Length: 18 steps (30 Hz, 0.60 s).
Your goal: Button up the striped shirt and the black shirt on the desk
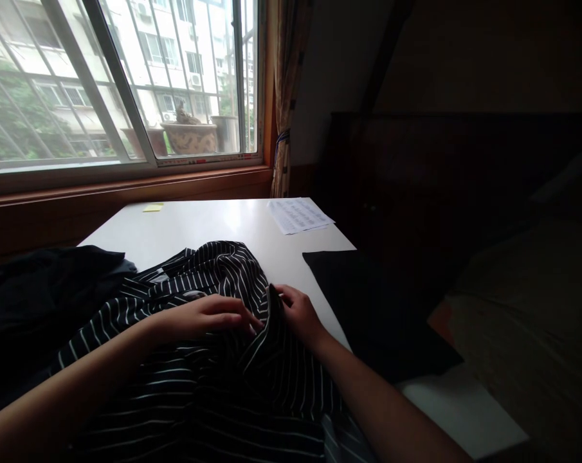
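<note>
A black garment with thin white stripes (213, 270) lies crumpled on a white table (208, 225). My left hand (206, 316) rests on the cloth, fingers stretched out toward the right and pressing on it. My right hand (298, 314) is beside it, its fingers closed on a raised fold of the striped garment at the cloth's right edge. The two hands almost touch at the fold.
A plain black cloth (377, 308) lies on the table's right side. Another dark cloth (44, 283) is heaped at the left. A printed sheet (298, 214) and a yellow sticky note (152, 207) lie at the back. A barred window (117, 83) is behind, dark furniture to the right.
</note>
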Tool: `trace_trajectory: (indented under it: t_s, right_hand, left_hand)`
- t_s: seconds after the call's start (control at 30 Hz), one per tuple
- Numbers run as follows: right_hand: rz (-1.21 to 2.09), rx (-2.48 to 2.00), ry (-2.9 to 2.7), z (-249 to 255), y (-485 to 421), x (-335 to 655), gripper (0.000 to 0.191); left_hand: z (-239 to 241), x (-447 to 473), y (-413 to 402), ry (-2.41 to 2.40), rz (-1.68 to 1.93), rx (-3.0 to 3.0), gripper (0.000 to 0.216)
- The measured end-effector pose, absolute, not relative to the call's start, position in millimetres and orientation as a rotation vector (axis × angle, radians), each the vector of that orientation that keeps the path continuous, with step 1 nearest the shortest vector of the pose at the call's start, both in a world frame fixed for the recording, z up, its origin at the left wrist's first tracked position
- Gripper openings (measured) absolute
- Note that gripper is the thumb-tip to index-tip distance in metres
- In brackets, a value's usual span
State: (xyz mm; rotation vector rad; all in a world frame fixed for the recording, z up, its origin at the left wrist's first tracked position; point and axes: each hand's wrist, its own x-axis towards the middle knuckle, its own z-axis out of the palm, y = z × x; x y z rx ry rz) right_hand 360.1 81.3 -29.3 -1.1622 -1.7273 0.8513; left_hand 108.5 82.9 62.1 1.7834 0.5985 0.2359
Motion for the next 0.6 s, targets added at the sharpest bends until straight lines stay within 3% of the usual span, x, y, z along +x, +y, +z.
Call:
trace_trajectory:
  t_s: [0.1, 0.23, 0.33, 0.47, 0.6]
  right_hand:
    - [0.835, -1.165, -1.774, -28, 80, 359, 0.031]
    - [0.72, -1.26, -1.791, -28, 82, 361, 0.035]
    - [0.782, -1.315, -1.826, -25, 83, 367, 0.037]
    - [1.034, -1.256, -1.969, -18, 80, 375, 0.045]
    - [1.016, -1.202, -1.946, -13, 84, 383, 0.02]
  left_hand:
    - [70, 85, 85, 0.655, 0.234, 2.096, 0.034]
    - [52, 45, 96, 0.923, 0.111, 2.485, 0.084]
    - [34, 24, 98, 1.078, -0.059, 2.582, 0.103]
    - [26, 24, 95, 1.114, -0.044, 2.668, 0.088]
    - [29, 35, 91, 1.144, -0.098, 2.725, 0.059]
